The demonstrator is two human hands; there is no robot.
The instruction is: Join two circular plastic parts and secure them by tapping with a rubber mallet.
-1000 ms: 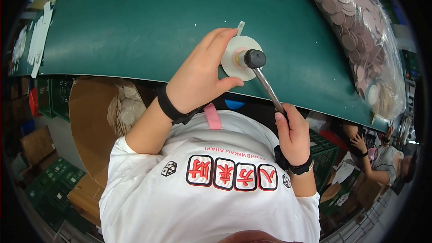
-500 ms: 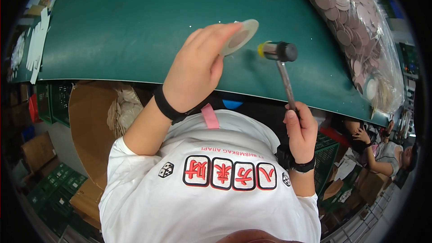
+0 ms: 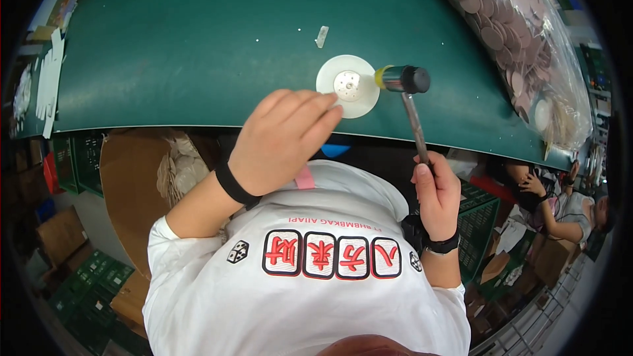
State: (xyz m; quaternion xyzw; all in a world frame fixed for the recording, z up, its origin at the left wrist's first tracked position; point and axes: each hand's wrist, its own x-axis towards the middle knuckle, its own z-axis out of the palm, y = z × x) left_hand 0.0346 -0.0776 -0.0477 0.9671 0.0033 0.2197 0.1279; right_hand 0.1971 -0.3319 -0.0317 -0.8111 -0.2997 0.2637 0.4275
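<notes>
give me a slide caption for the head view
Left hand steadies a white disc on the green table; right hand holds a hammer.

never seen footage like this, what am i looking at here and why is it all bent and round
This is no machine: a person wears a wide fisheye camera on the head, looking down at their own two hands. That lens bends straight edges, so the green table looks curved. The white shirt at the bottom is the person's own chest. The left hand touches the edge of a white disc with a metal centre, lying flat on the table. The right hand grips the handle of a small hammer, whose head sits beside the disc. At the right lies a clear bag of brownish discs; a small pale piece lies beyond the disc.
</notes>
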